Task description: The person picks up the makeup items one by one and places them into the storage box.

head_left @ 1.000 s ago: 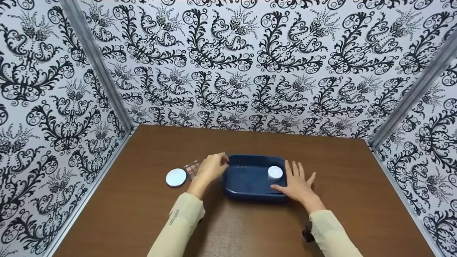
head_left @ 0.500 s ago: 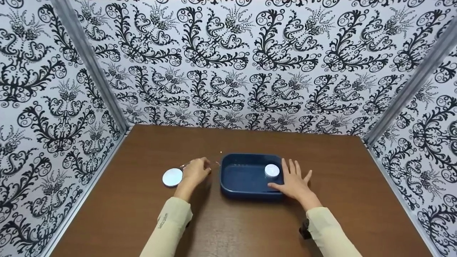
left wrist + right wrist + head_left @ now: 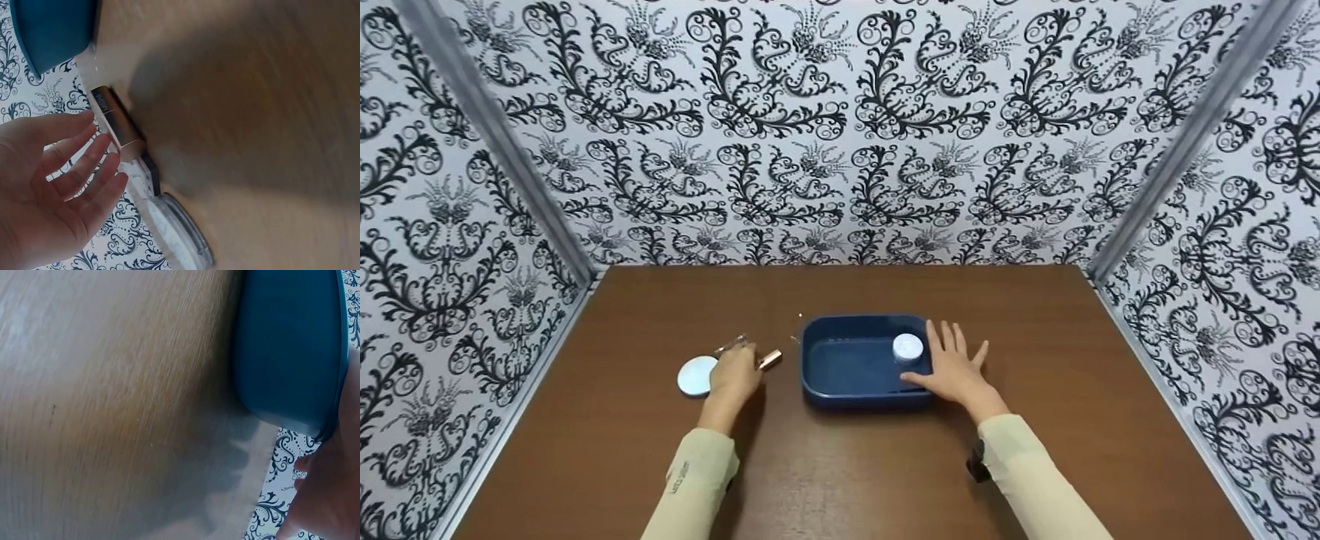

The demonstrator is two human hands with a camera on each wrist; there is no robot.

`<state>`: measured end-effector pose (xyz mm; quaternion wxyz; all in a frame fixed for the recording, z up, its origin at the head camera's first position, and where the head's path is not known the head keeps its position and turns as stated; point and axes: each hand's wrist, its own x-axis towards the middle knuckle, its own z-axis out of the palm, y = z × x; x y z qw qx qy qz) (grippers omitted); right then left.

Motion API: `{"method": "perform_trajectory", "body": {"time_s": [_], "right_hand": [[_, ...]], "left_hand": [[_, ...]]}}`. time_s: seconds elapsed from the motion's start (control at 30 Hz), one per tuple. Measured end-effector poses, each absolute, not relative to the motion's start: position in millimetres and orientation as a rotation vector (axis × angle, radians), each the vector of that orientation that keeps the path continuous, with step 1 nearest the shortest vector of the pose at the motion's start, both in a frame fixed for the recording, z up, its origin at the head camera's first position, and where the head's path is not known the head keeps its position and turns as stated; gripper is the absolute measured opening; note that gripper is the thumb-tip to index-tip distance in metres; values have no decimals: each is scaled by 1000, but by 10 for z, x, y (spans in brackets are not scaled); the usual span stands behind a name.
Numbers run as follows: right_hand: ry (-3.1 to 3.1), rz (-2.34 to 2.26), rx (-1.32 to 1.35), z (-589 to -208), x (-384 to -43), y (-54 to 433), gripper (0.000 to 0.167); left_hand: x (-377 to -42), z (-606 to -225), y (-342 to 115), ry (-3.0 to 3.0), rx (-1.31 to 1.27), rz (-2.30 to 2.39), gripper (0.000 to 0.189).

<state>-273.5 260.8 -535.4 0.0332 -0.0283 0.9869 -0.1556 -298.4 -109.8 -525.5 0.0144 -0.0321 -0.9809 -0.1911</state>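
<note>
My left hand (image 3: 733, 375) is above the table left of a blue tray (image 3: 866, 395), its fingers loosely bent. Close to its fingertips lies a rose-gold and black lipstick tube (image 3: 770, 360), also seen in the left wrist view as a tube (image 3: 118, 124) with nothing closed round it. Partly covered by this hand are a palette (image 3: 733, 345) and a round compact with a white top (image 3: 696, 376). My right hand (image 3: 964, 375) rests spread on the tray's right rim, thumb over the front corner. A white-lidded jar (image 3: 907, 348) stands inside the tray at the right.
The brown wooden table (image 3: 825, 465) runs back to a patterned wall (image 3: 840, 150), with patterned side walls and grey corner posts (image 3: 502, 150). The tray's raised walls stand between the two hands.
My left hand has moved left, from the tray's left rim to the palette and compact, and the lipstick tube now shows beyond its fingers. The right hand has stayed on the tray.
</note>
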Motion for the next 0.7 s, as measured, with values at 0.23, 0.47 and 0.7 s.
{"method": "perform_trajectory", "body": {"time_s": [0.23, 0.47, 0.7], "right_hand": [[3053, -505, -83, -5387, -2751, 2586, 114], [3030, -519, -75, -5452, -2681, 2583, 114], [3030, -528, -93, -5335, -2707, 2598, 113]], "left_hand": [[-3022, -5295, -1105, -3035, -105, -597, 27], [-2984, -5445, -1107, -3067, -63, -565, 40], [-2973, -5436, -1078, -3036, -49, -553, 36]]}}
